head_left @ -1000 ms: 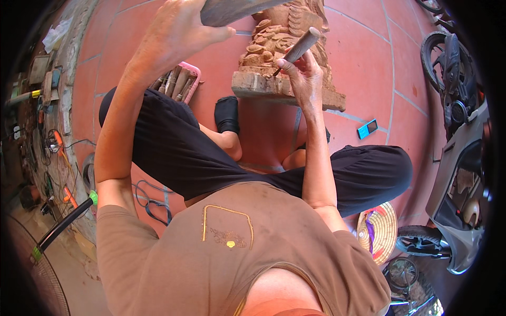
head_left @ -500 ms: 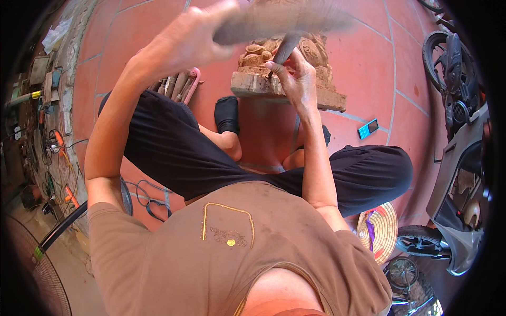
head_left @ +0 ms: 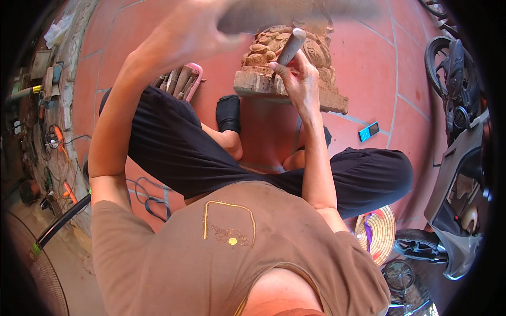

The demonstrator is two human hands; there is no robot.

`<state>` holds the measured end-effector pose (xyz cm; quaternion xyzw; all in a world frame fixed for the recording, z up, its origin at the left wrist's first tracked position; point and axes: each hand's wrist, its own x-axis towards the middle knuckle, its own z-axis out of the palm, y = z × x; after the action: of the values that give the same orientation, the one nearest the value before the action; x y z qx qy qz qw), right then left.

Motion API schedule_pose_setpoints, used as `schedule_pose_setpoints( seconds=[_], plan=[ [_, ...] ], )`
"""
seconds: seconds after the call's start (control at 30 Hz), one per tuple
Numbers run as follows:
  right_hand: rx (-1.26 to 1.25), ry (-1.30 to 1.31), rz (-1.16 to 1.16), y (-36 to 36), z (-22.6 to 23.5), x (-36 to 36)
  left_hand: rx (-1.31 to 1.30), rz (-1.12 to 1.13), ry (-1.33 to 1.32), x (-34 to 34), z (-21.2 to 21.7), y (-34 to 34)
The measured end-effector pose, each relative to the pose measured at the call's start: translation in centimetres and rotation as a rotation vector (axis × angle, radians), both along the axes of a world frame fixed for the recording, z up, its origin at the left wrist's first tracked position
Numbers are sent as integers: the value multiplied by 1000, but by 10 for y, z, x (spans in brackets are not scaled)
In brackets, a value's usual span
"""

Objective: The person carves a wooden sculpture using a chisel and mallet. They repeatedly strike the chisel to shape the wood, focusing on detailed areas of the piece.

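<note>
My left hand (head_left: 184, 31), smeared by motion, is closed round one end of a long grey wooden mallet (head_left: 305, 11). The mallet is blurred too and partly cut off by the top of the picture. Below it, my right hand (head_left: 303, 81) grips a chisel (head_left: 291, 47) with a round, worn handle, its butt end tilted up towards the mallet. The chisel's tip is hidden behind my fingers, against a brown wood carving (head_left: 260, 58) with rounded relief shapes and a flat, rough base (head_left: 258, 84). A gap shows between mallet and chisel.
A pink-rimmed container of wooden-handled tools (head_left: 182, 81) lies by my left knee. On the red tiles (head_left: 363, 63) to the right are a blue phone (head_left: 368, 131) and a woven hat (head_left: 385, 231). A motorbike (head_left: 458, 174) stands far right; a fan (head_left: 31, 263) is lower left.
My left hand and the mallet have moved up and away from the chisel, so its butt end now shows. My right hand keeps its hold on the chisel at the carving.
</note>
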<state>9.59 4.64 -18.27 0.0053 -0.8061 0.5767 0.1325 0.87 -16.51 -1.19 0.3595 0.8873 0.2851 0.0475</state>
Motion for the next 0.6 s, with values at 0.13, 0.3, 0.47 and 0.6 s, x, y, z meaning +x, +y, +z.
schedule_pose_setpoints(
  seconds=[0.13,0.3,0.47,0.6],
  plan=[
    [-22,-16,-27,1,2,2,-314,-14,69,-6,-2,-4],
    [-437,-66,-195,9,-10,2,-259,100,125,-5,-9,-19],
    [-406,11,-291,19,-18,0,-174,184,112,-3,-13,-25],
    [-476,29,-305,44,1,-1,-137,187,142,-1,-11,-29]
  ],
)
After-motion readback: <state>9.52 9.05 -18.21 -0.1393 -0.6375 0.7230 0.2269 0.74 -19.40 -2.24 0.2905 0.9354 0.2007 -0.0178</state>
